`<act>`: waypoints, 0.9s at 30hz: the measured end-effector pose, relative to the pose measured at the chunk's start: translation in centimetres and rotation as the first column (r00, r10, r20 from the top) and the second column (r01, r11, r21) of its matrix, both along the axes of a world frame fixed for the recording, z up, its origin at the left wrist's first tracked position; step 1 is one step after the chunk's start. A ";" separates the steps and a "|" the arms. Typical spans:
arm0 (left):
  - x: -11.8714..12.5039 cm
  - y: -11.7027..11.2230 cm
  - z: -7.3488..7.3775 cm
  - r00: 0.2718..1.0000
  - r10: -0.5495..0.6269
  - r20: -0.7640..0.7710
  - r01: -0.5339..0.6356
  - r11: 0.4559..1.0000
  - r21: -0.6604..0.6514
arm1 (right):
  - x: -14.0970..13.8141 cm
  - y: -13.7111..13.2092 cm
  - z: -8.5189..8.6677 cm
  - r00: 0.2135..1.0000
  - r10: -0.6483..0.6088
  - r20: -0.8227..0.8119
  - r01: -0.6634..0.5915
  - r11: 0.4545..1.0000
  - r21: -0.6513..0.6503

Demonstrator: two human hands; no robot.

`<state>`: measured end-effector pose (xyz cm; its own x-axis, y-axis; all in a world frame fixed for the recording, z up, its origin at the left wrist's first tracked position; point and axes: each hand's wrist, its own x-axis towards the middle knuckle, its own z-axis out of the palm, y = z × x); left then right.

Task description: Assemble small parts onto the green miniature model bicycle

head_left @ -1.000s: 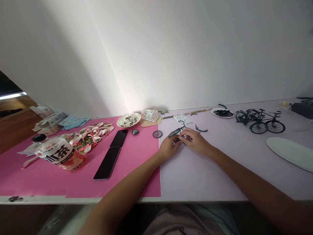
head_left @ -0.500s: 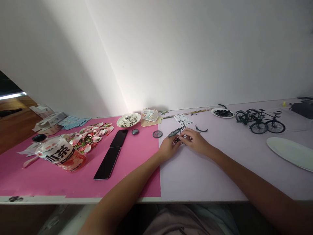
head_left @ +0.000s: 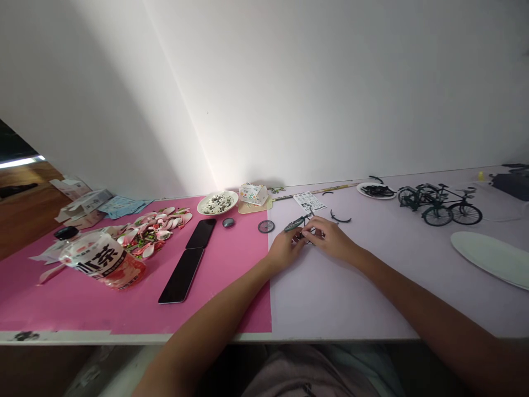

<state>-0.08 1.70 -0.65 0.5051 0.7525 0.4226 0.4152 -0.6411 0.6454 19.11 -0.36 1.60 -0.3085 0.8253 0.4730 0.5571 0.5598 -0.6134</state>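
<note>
Between my two hands is a small dark model bicycle, one wheel and part of the frame showing above my fingers. My left hand is closed around its wheel end. From the other side, my right hand pinches the frame with thumb and forefinger; the exact spot is hidden. A loose spoked wheel lies flat just left of my left hand. Beyond my right hand rests a curved black piece, and behind the bicycle lies a white printed sheet.
Black model bicycles stand at the right, near an oval white plate. A dish of black parts sits by the wall. On the pink side are a drink bottle, two dark phones and a bowl of small pieces.
</note>
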 end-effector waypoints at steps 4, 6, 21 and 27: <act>0.0 0.0 0.1 1.000 0.006 -0.001 -0.006 1.000 -0.008 | 0.0 0.1 0.0 1.000 0.000 0.000 0.000 1.000 -0.002; 0.0 0.0 0.0 1.000 0.009 -0.004 -0.009 1.000 -0.013 | 0.1 0.0 0.0 1.000 0.003 0.000 -0.003 1.000 -0.002; 0.0 0.2 -0.3 1.000 0.001 0.001 -0.001 1.000 -0.018 | 0.0 0.0 0.1 1.000 0.002 0.009 -0.001 1.000 -0.009; 0.0 0.2 -0.3 1.000 0.003 0.001 -0.003 1.000 -0.029 | 0.0 0.0 0.1 1.000 0.005 0.019 -0.004 1.000 -0.013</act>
